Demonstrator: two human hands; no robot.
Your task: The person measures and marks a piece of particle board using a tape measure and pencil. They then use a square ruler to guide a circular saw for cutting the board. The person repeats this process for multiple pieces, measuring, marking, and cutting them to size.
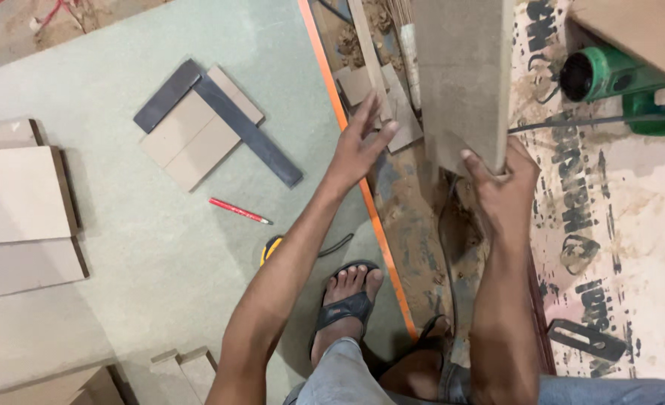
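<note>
Head view: green board lies on a sawdust-strewn floor.

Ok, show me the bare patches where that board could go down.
The green sheet is bare between the red pencil, the stacked panels at left and the offcuts below. It is also bare above the square. It is crowded right of the orange edge: scraps, sawdust, cable. The right hand grips the board; the left hand hovers open.

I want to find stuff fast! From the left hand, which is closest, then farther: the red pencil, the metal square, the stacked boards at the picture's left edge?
From the left hand:
1. Metal square, just left of it.
2. Red pencil, lower left.
3. Stacked boards, far left edge.
</note>
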